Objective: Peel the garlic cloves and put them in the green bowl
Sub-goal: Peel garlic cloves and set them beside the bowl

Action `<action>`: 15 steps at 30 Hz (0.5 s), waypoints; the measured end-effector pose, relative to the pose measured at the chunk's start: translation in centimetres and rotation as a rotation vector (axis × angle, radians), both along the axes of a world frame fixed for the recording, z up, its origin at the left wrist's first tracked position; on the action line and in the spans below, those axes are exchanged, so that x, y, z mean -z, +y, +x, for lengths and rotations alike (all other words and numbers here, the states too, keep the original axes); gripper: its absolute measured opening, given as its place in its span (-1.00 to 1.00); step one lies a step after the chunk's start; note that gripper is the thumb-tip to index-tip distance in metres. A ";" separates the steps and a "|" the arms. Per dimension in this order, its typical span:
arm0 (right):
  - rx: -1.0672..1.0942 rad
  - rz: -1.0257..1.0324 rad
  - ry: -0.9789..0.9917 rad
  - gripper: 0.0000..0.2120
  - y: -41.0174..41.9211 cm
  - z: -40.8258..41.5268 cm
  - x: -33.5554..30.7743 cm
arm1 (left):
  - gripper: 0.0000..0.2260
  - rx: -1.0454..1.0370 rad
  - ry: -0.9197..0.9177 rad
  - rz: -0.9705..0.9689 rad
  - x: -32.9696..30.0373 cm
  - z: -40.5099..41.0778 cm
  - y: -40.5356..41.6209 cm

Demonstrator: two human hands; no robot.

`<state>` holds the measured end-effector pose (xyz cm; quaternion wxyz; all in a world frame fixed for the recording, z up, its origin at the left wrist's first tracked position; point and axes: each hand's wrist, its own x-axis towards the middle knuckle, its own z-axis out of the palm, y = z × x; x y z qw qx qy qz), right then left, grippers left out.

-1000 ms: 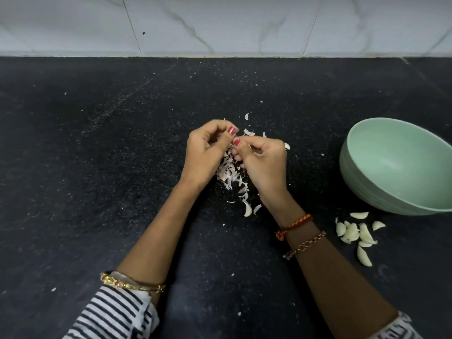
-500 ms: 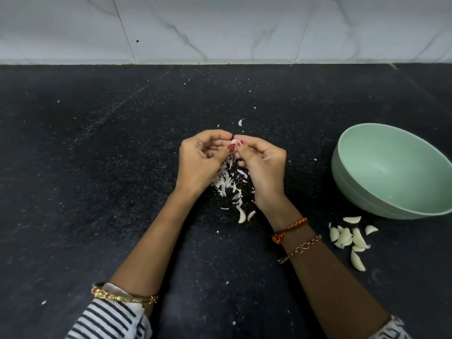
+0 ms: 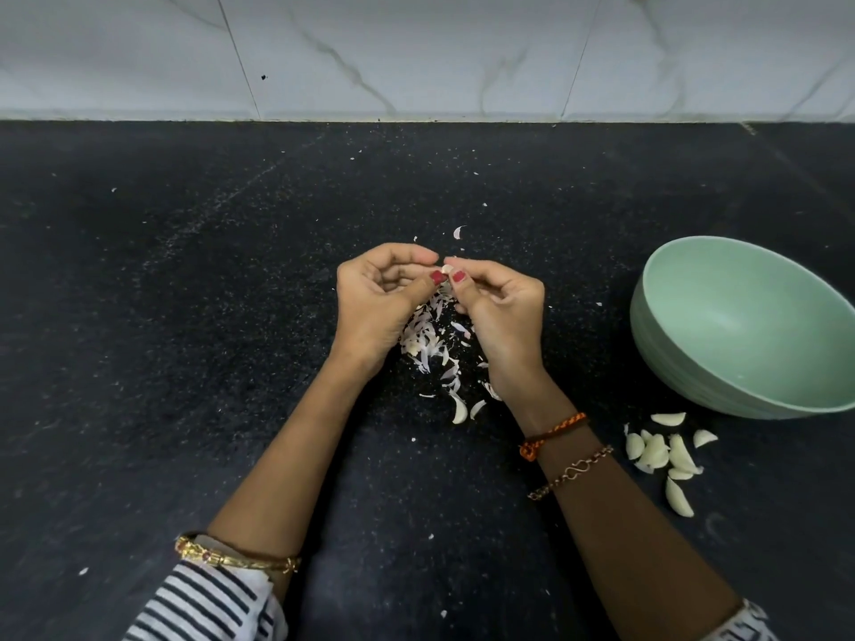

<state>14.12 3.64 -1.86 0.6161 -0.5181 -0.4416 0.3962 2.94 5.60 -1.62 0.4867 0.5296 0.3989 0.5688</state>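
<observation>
1. No brand, label or readable writing shows on anything in view.
2. The left hand (image 3: 377,303) and the right hand (image 3: 499,312) meet over the black speckled stone countertop (image 3: 185,316), fingers curled, thumbs with red-painted nails nearly touching.
3. Both hands pinch one small pale garlic clove (image 3: 446,269) between thumb and forefinger tips; only a sliver of it shows between the thumbnails.
4. Directly beneath the hands lies a scattered heap of thin white garlic skins (image 3: 432,335), partly hidden by the palms and wrists; a few stray flakes lie just beyond the fingertips.
5. The round pale green bowl (image 3: 684,363) stands at the right of the counter, well apart from the hands; the part of its inside that shows holds no cloves.
6. A loose cluster of white garlic cloves (image 3: 666,453) lies on the counter just in front of the bowl, beside the right forearm.
7. The right wrist wears an orange braided thread band (image 3: 550,434) and a thin metal chain bracelet (image 3: 571,474); the left wrist wears a gold bangle (image 3: 231,555) above a black-and-white striped sleeve (image 3: 203,603).
8. A white marbled tile wall (image 3: 416,53) borders the counter's far edge.
</observation>
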 end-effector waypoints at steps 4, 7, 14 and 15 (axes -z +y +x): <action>0.026 0.045 -0.055 -0.89 0.1 0.2 0.2 | -0.84 0.046 -0.097 -0.045 -0.4 0.1 -0.3; 0.018 0.064 -0.052 -0.88 0.2 0.3 0.2 | -0.85 0.053 -0.132 -0.062 -0.6 0.1 -0.4; 0.014 0.066 -0.082 -0.90 0.3 0.3 0.5 | -0.85 0.067 -0.104 -0.066 -0.6 -0.1 -0.3; 0.016 0.065 -0.078 -0.90 0.3 0.4 0.5 | -0.85 0.069 -0.095 -0.058 -0.7 -0.1 -0.3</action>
